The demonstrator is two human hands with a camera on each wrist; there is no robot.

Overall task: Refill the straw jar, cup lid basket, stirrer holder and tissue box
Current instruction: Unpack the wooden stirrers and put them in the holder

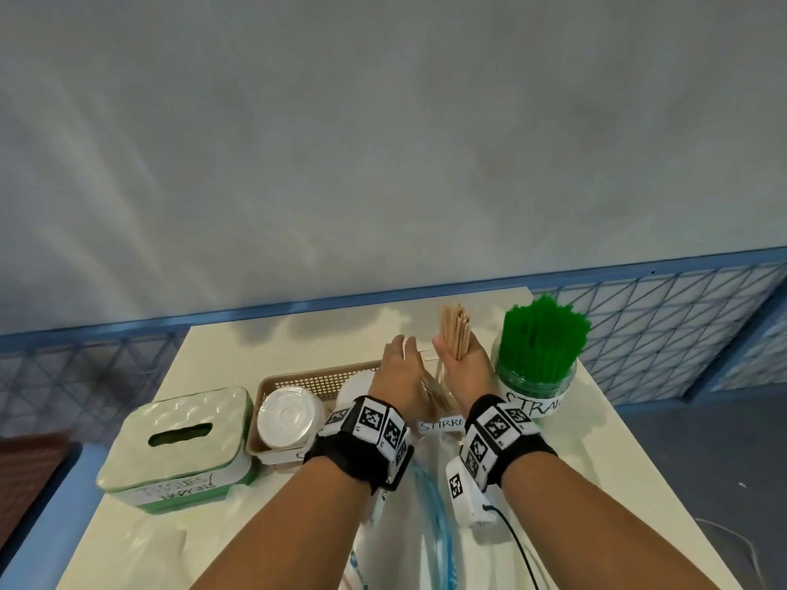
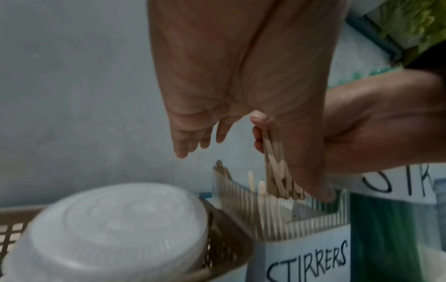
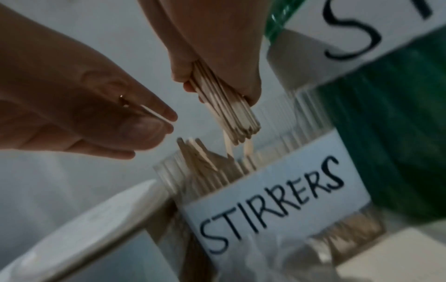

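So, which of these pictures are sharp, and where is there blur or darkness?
Head view: bright and fairly sharp, straight edges bowed by the wide lens. Left wrist view: dim, the cup lids smeared, the stirrer holder label readable. Right wrist view: dim and soft, the wooden stirrers in the right hand blurred.

Your bundle of pale tan wooden stirrer sticks (image 1: 455, 332) showed light, unpainted grain. The clear ribbed plastic stirrer holder (image 3: 241, 171) wore a white paper label with black handwritten letters reading STIRRERS. Beside it, the bright green plastic straws (image 1: 543, 334) filled a clear round jar (image 1: 534, 391) with its own white label in black ink. The beige latticed plastic basket (image 1: 298, 383) held white round cup lids (image 1: 289, 417). The mint-green and white tissue box (image 1: 179, 449) carried faint grey writing. Your black wristbands (image 1: 362, 440) bore black-and-white square code markers.
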